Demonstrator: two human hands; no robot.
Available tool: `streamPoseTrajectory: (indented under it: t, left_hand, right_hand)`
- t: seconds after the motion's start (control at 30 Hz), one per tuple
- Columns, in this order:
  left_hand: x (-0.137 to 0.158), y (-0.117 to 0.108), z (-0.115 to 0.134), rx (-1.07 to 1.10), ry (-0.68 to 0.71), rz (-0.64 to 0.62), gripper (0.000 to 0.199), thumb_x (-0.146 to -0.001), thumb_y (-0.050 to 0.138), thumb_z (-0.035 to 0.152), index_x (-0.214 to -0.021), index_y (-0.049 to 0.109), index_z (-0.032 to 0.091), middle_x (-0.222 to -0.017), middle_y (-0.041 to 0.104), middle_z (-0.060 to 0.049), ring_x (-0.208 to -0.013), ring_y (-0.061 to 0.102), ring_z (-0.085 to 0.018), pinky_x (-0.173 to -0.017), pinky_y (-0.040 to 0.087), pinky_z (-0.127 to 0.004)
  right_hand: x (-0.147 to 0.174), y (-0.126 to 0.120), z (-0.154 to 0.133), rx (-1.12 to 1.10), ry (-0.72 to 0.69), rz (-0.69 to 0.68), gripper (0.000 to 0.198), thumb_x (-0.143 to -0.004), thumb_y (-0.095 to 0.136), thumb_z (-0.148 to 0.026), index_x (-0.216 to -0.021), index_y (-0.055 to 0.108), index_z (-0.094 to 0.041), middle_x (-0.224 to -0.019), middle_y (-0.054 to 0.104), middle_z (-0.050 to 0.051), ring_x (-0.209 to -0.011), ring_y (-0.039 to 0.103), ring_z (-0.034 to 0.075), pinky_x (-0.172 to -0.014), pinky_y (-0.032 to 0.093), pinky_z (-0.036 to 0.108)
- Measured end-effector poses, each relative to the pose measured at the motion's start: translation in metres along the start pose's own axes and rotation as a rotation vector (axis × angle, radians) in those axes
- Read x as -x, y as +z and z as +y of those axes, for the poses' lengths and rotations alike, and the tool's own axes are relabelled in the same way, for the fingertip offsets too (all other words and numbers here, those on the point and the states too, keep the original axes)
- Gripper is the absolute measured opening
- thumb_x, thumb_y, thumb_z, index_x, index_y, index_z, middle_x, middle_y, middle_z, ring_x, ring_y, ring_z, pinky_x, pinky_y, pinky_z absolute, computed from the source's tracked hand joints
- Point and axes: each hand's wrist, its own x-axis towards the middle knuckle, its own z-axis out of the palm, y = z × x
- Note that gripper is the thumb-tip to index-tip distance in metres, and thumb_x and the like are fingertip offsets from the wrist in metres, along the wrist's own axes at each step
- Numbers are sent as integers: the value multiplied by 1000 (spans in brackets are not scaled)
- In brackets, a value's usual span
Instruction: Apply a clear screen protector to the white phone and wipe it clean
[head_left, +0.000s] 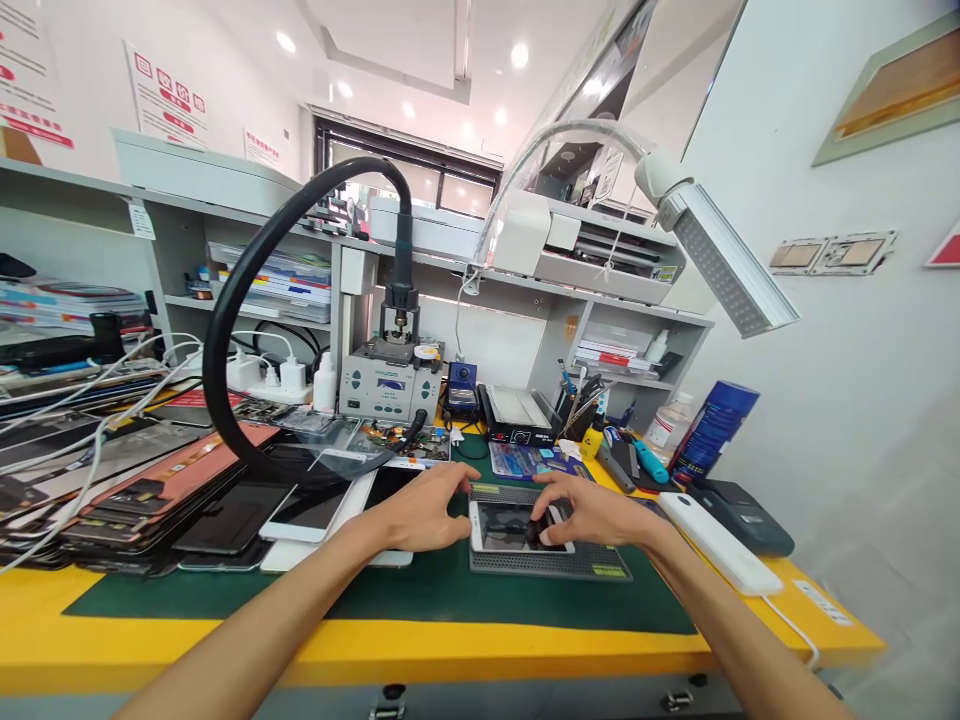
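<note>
Two hands (pixel 426 508) (pixel 596 508) at one phone (pixel 504 527); it's face-up.

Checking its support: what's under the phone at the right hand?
The phone lies on a grey perforated pad, atop the green mat. The pad's surface directly beneath is covered.

Desk (pixel 525 643): surface and load

The top is yellow, with a green mat (pixel 570 605) covering the front centre. On the mat rests a grey perforated pad (pixel 551 568) bearing a white-framed smartphone (pixel 491 525).
Left: stacked phone panels (pixel 161 480).
Rear: a hot-air rework station (pixel 390 385) and, beside it, a white bottle (pixel 325 385).
Right: a white cabled device (pixel 720 543) beside a dark case (pixel 750 518); farther back, a blue spray can (pixel 712 430).
Right front corner: a white label (pixel 823 603).
</note>
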Motion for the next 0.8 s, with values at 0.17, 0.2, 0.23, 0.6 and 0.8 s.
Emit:
streamPoseTrajectory:
  t: [0.17,0.2,0.23,0.6,0.8]
  left_hand:
    - [0,1,1,-8,6,9,56,-72,56,29,-126,49,19,-124,57,-10,-118,51,-29,-95,45,-37]
    - [0,1,1,-9,8,11,56,-71,56,29,-126,49,19,-123,57,-10,-118,51,-29,-95,45,-37]
    - [0,1,1,-9,10,13,57,-71,56,29,-126,49,19,-122,57,-10,-118,51,-29,-96,45,-37]
    - [3,-2,1,-2,22,11,58,-73,57,35,-129,48,22,-123,57,-10,-117,52,-30,-89,48,-36]
    - [2,0,-1,-7,27,21,57,-73,57,33,-128,49,21,-122,58,-11,-117,52,-30,-93,46,-37]
  right_hand:
    - [-10,4,-21,37,-29,3,38,-68,73,-51,-100,74,-31,-150,38,3,-128,47,35,-97,42,39]
    - [-12,5,-26,42,-34,-4,38,-68,73,-51,-100,74,-31,-150,38,3,-128,46,35,-97,42,39]
    - [-14,6,-32,48,-41,-15,38,-68,73,-51,-100,74,-31,-150,38,3,-129,45,35,-98,41,40]
    - [-30,10,-71,91,-160,-75,31,-73,72,-43,-100,73,-28,-148,38,7,-135,37,34,-97,40,37]
    - [-26,9,-75,95,-185,-81,25,-76,70,-38,-99,73,-29,-150,37,3,-131,43,33,-102,37,37]
